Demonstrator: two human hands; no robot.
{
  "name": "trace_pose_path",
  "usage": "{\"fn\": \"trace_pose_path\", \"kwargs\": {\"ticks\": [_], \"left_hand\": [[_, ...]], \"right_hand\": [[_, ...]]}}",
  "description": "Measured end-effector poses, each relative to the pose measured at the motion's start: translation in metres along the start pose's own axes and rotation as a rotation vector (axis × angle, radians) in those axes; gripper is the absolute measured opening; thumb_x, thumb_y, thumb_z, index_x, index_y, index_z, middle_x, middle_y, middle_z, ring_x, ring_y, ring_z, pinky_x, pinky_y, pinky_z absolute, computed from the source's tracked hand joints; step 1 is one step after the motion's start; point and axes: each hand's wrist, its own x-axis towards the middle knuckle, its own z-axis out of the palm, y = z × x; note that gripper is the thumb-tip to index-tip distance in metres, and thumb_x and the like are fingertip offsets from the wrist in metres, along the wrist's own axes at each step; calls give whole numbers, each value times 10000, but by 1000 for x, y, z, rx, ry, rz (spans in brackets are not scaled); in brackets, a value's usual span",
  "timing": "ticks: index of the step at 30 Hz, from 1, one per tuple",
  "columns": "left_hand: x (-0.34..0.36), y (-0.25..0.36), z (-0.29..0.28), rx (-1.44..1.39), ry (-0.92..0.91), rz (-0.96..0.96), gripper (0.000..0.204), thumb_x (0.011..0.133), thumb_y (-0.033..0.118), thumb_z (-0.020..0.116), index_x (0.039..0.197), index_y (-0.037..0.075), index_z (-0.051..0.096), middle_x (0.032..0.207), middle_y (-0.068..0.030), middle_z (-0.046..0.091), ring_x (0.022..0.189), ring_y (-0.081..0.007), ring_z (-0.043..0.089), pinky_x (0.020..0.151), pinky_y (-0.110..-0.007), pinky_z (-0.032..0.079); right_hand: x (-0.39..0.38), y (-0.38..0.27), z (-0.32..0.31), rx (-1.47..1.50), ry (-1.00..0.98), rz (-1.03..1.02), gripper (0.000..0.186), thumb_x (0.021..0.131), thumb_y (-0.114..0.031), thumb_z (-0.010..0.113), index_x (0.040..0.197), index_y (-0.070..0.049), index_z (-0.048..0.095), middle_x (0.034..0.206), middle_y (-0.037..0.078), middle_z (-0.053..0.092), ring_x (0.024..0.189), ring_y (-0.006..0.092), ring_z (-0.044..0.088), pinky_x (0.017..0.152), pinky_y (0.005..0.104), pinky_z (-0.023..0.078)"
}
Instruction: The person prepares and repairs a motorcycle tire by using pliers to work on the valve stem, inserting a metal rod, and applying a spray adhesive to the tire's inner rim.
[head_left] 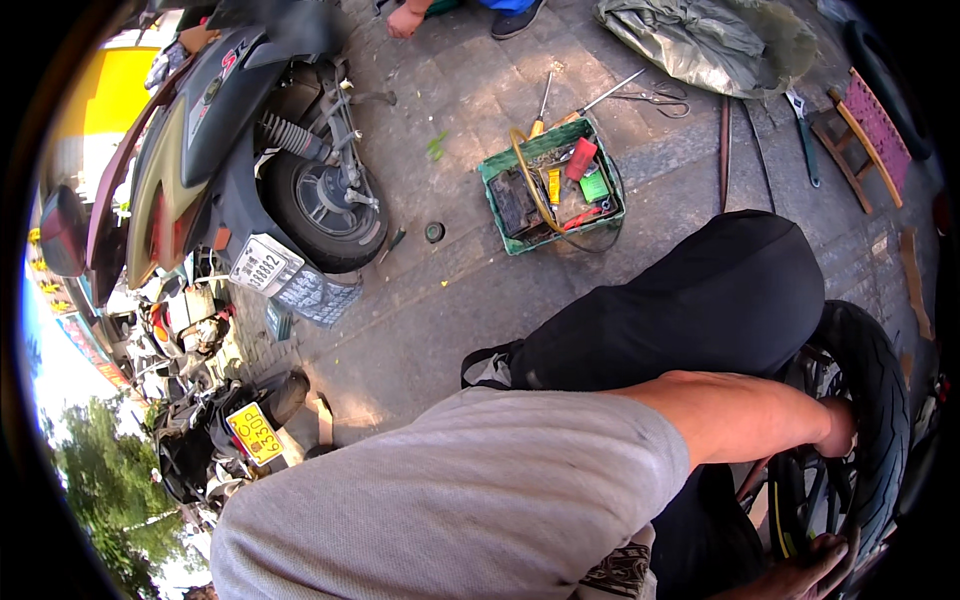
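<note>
A black-tyred motorcycle wheel (pixel 880 425) stands at the right, beside my bent knee in black trousers (pixel 690 300). My left arm in a grey sleeve stretches across to it. My left hand (pixel 838 428) reaches inside the tyre's edge among the dark rim parts, its fingers mostly hidden. Lower down, my right hand (pixel 822 568) lies at the near edge of the wheel, fingers curled against the tyre. A yellow stripe runs along the dark rim close to that hand.
A green tool crate (pixel 487 175) holds assorted tools and a hose. Screwdrivers (pixel 610 92), scissors (pixel 660 97), and an adjustable wrench (pixel 803 130) lie beyond. A scooter (pixel 325 190) stands left, a folding stool (pixel 868 135) right. Another person's hand (pixel 405 20) shows at the top.
</note>
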Motion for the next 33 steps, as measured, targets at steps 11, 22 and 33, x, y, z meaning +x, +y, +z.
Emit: {"fn": "trace_pose_path", "kwargs": {"ticks": [11, 22, 33], "left_hand": [[-2, -21, 3, 210, 53, 140, 523, 1011, 121, 487, 1512, 11, 593, 1517, -195, 635, 1370, -370, 622, 1167, -403, 482], [-34, 7, -30, -71, 58, -2, 502, 1051, 167, 469, 1515, 29, 602, 1564, -214, 595, 1407, -399, 587, 1188, -410, 458], [-54, 31, -60, 74, -96, -2, 534, 1066, 181, 414, 1557, 19, 546, 1599, -218, 557, 1459, -409, 533, 1238, -413, 406]], "right_hand": [[1, 2, -1, 14, 10, -8, 272, 1047, -160, 697, 1172, 78, 741, 889, 82, 673, 721, 169, 585, 605, 281, 467], [5, 6, -7, 111, -22, -12, 254, 1036, -129, 707, 1169, 85, 734, 869, 80, 671, 713, 167, 585, 610, 284, 476], [7, 12, -18, 157, 13, -4, 238, 1034, -145, 716, 1155, 58, 750, 901, 86, 700, 705, 161, 584, 602, 277, 471]]}}
